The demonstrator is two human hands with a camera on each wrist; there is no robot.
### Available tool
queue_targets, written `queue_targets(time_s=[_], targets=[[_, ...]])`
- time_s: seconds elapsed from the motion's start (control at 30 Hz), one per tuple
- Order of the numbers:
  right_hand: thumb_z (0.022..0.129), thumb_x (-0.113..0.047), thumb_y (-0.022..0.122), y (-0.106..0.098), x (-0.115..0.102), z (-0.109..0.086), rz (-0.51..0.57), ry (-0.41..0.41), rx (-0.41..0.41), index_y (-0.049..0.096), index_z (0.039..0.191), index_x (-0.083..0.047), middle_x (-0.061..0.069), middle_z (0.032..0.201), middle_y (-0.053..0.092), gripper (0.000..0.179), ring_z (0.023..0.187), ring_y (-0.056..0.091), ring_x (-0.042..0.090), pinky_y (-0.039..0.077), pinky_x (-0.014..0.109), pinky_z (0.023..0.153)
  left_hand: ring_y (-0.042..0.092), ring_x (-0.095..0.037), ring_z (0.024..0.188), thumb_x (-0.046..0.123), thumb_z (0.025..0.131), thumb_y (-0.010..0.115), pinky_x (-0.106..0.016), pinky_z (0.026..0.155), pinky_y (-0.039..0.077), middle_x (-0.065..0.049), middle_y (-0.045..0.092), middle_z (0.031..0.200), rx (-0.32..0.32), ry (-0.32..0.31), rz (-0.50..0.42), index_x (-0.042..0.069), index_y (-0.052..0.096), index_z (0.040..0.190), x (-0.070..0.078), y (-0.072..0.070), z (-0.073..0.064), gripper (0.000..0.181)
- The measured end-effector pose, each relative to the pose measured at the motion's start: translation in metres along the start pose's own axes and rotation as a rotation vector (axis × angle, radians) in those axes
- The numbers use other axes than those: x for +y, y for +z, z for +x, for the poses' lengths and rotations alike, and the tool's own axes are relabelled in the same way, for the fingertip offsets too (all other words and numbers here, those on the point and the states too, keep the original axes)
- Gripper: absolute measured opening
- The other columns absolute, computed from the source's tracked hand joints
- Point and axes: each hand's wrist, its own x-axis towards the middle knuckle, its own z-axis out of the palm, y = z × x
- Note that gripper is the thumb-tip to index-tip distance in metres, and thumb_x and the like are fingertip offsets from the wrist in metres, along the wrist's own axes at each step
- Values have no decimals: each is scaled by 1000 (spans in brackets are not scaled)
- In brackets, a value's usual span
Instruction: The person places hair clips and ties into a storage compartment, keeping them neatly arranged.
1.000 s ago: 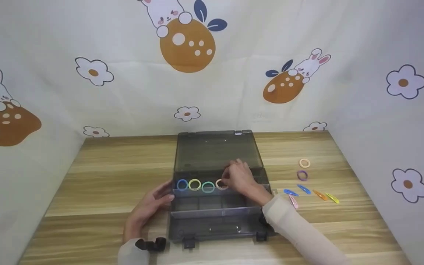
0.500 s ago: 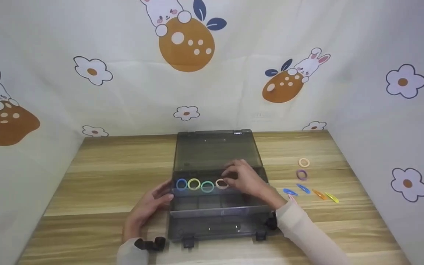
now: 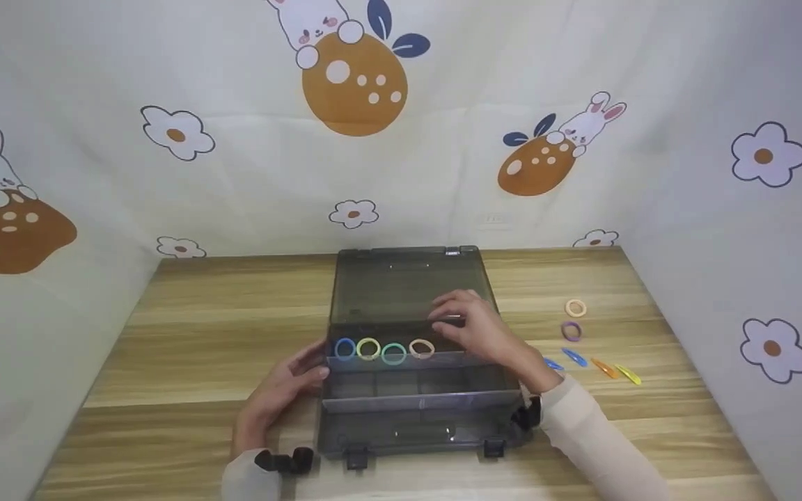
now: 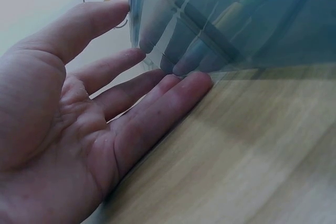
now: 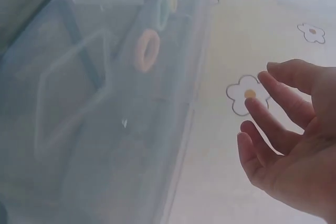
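A smoky see-through compartment box [image 3: 420, 417] stands with its lid [image 3: 408, 285] raised at the back. Along its rear compartment sit a blue hair tie [image 3: 336, 350], a yellow hair tie [image 3: 368, 339], a green hair tie [image 3: 394, 363] and a peach hair tie [image 3: 412, 346]. My left hand [image 3: 282, 390] touches the box's left side with extended fingers; the left wrist view has its fingertips [image 4: 197, 82] right at the wall's base. Over the rear right of the box hovers my right hand [image 3: 474, 330], fingers loosely bent, holding nothing.
Right of the box on the wooden table [image 3: 220, 313] lie a peach hair tie [image 3: 567, 308] and a purple hair tie [image 3: 563, 332]. Nearer are blue snap clips [image 3: 574, 358], an orange clip [image 3: 604, 367] and a yellow clip [image 3: 628, 374]. A patterned curtain [image 3: 248, 181] backs the table.
My right hand has let go of the peach hair tie in the rear compartment, lifted and drawn back to the right. The left hand stays at the box's side.
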Motion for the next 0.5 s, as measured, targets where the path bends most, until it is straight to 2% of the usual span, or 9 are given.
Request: queue_targets(time_s=[0.17, 0.27, 0.37, 0.5], targets=[[90, -11, 73, -12, 10, -4, 11, -11, 27, 77, 101, -6, 15, 121, 68, 12, 115, 59, 32, 52, 47, 97, 42, -41, 142, 15, 98, 63, -31, 97, 54, -29, 32, 158, 1, 3, 0, -5, 24, 156, 0, 0, 1, 72], [91, -10, 72, -20, 16, -7, 22, 4, 37, 77, 101, -5, 16, 121, 68, 13, 115, 61, 34, 55, 48, 94, 43, -40, 141, 16, 98, 63, -30, 98, 53, -30, 32, 158, 2, 3, 1, -4, 24, 156, 0, 0, 1, 73], [91, -9, 72, -28, 24, -11, 19, 28, 52, 76, 102, -3, 16, 121, 68, 14, 114, 63, 34, 55, 47, 91, 43, -40, 141, 15, 97, 63, -29, 98, 53, -30, 33, 157, 3, 5, -5, -5, 24, 156, 0, 0, 1, 73], [89, -8, 73, -37, 35, -17, 7, 66, 93, 76, 101, -2, 16, 120, 70, 13, 113, 63, 33, 51, 39, 87, 43, -40, 141, 13, 97, 63, -31, 98, 53, -31, 33, 157, -3, 9, -22, -5, 23, 156, -1, 0, 1, 73]])
